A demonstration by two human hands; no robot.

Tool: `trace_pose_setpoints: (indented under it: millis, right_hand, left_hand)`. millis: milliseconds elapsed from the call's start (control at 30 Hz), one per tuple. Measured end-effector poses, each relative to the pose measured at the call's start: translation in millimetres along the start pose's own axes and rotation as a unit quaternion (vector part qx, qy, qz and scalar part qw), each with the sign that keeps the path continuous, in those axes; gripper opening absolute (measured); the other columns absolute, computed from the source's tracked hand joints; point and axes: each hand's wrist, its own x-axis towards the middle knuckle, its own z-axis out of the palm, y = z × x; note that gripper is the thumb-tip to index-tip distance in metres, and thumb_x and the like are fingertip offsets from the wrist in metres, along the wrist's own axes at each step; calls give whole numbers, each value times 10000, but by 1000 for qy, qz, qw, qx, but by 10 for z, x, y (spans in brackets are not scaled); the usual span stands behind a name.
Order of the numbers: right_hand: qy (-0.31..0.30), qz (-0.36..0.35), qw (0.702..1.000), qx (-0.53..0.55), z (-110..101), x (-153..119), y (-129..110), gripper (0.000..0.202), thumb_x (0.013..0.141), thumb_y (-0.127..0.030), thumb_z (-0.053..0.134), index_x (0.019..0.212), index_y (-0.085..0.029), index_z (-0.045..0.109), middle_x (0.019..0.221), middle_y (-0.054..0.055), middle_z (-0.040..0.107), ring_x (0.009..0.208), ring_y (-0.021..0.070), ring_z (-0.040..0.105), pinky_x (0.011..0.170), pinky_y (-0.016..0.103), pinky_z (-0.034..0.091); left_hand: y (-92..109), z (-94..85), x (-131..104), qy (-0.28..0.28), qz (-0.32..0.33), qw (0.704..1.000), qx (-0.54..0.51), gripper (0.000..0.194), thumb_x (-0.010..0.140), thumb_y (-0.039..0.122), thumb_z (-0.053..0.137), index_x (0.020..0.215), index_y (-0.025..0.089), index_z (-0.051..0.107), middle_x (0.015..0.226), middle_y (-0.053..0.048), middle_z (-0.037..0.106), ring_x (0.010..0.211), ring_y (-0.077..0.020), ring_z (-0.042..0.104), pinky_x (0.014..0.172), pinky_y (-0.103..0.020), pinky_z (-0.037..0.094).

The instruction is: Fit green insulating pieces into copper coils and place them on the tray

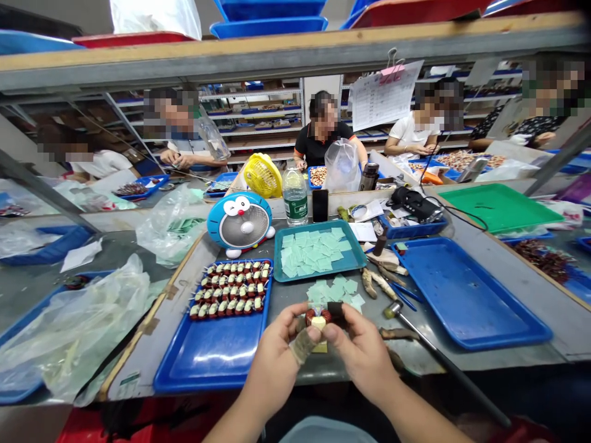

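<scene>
Between both hands, above the bench's front edge, I hold a copper-wound coil [318, 318] with a pale yellow block at its middle. My left hand [281, 344] pinches its left side, and tape wraps the thumb. My right hand [357, 338] grips the other side, with a black cover on one finger. Just beyond the coil, green paper squares [339, 289] lie loose on the bench. More squares fill a teal tray [360, 253] behind them. On the left, a blue tray [207, 360] carries rows of similar coils [231, 289] in its far half.
A blue tray [498, 320] stands on the right. A hammer [443, 357] and pliers [406, 295] lie beside my right hand. A cartoon fan [240, 223], water bottle [295, 200] and phone [320, 205] stand at the back. A shelf beam [277, 55] crosses overhead. Several co-workers sit opposite.
</scene>
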Motion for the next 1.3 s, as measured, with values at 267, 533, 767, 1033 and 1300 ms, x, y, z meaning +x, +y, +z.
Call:
trace_pose_setpoints:
  millis: [267,533,767,1033,1300]
  right_hand:
    - [5,35,999,22,-6,-7,-18,419,910,-553,655,1031,-155,701,948,71,711,874,207,644,773,295,511]
    - [-3,114,987,112,12,-97,223,402,895,-552,673,926,-153,703,824,35,696,733,161,618,699,265,497]
    - [-19,74,985,-156,-155,-264,685,386,902,-416,686,1200,-176,627,1084,86,692,979,239,652,846,356,534]
    - [-97,-6,932,-348,-214,15,1182,271,927,-145,538,1184,-202,599,1028,71,683,972,239,638,849,379,532]
    - [-116,28,930,-346,-489,-91,1012,424,989,-241,548,1392,-285,425,1254,61,615,1180,222,584,994,383,500]
  left_hand:
    - [-31,4,5,15,-14,999,42,455,856,518,730,1124,167,619,874,-38,688,802,-173,610,749,-277,477]
    - [-221,-119,27,36,127,941,312,593,783,349,817,1344,285,633,1233,-129,642,1116,-328,597,939,-419,460]
    - [-641,-328,244,-29,121,941,315,274,912,321,689,1178,260,718,1121,-100,725,1040,-272,644,930,-403,460]
    - [-1014,-383,453,-55,62,946,313,307,889,347,723,1188,281,720,1122,-61,739,1058,-261,645,952,-390,456]
    - [-1102,-414,435,-55,28,942,329,560,800,436,807,1296,243,633,1202,-93,684,1129,-276,606,974,-405,464]
